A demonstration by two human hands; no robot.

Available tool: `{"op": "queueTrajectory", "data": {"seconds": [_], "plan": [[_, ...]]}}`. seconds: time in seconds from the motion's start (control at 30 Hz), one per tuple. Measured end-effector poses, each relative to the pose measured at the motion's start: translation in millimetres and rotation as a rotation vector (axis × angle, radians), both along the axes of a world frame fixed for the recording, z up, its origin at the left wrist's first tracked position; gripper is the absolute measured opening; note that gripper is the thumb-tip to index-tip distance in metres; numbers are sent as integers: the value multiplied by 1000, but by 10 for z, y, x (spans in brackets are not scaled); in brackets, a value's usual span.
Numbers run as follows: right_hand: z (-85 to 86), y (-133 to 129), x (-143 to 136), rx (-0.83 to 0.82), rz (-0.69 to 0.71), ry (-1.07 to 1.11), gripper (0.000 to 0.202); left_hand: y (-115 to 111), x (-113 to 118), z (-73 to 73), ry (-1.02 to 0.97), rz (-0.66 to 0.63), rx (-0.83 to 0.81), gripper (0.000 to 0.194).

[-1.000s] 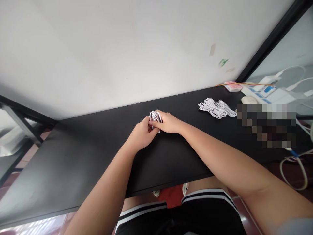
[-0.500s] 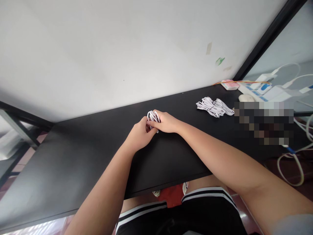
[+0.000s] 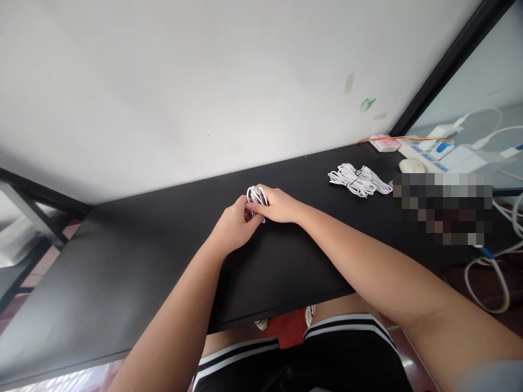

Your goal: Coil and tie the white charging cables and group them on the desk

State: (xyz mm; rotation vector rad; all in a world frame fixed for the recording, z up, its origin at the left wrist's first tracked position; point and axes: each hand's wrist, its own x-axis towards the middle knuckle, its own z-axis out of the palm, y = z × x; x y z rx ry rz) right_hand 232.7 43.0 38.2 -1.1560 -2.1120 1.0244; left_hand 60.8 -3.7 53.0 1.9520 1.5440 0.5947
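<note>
Coil: likely needing even, gentle pinching so its loops are not springing apart.
Left hand: gripping the coil's left side.
Right hand: gripping its right side, thumb crossing the loops.
Table: lying beneath the coil; white cables are resting well to the right.

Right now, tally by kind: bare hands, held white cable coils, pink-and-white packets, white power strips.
Bare left hand, bare right hand: 2
Held white cable coil: 1
Pink-and-white packet: 1
White power strip: 1
Total: 5
</note>
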Motion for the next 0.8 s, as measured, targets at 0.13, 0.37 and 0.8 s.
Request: {"op": "queueTrajectory", "data": {"seconds": [0.13, 0.37, 0.8], "plan": [[-3, 0, -3, -2, -9, -10, 30, -2, 1, 6, 5, 5, 2, 19], [0, 1, -4, -12, -12, -8, 29, -18, 6, 25, 18, 14, -6, 21], [2, 0, -8, -15, -12, -11, 31, -6, -7, -2, -5, 1, -2, 20]]}}
